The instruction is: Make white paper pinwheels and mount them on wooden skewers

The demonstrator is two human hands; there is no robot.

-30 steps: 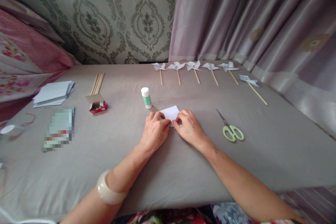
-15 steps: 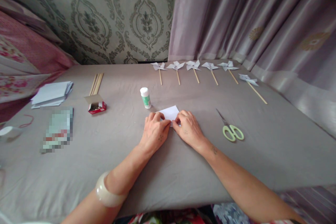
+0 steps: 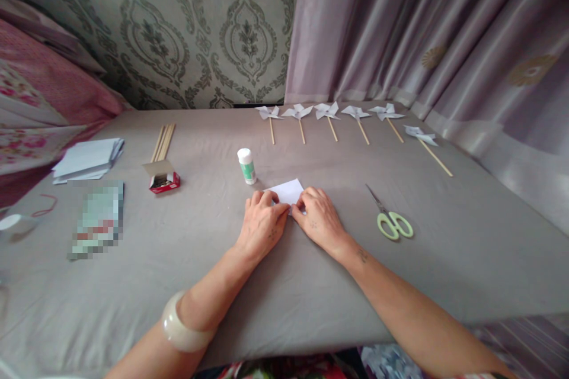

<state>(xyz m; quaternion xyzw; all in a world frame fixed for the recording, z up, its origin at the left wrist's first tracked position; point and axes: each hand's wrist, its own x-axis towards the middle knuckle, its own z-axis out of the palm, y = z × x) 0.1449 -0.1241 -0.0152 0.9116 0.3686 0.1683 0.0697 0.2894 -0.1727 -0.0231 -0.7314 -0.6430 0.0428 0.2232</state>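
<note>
A small sheet of white paper (image 3: 288, 190) lies on the cloth in front of me, its near edge covered by my fingers. My left hand (image 3: 265, 219) is closed on the paper's near left side, thumb and fingers together. From the other side my right hand (image 3: 317, 216) pinches the near right part, its thumb almost meeting the left one. Just beyond the left hand stands a glue stick (image 3: 247, 167) with a white cap and green label. To the right of my right hand lie scissors (image 3: 393, 222) with light green handles, blades pointing away.
Several paper pinwheels (image 3: 328, 111) on wooden sticks line the far right of the table (image 3: 284, 296). At left are a stack of white paper (image 3: 86, 159), wooden sticks (image 3: 163, 142), an opened red box (image 3: 165, 182), a blurred packet (image 3: 98, 219) and a white round object (image 3: 16, 224).
The view has shifted very slightly. Both hands stay at the paper's near edge with almost no visible movement, and the other things lie as before.
</note>
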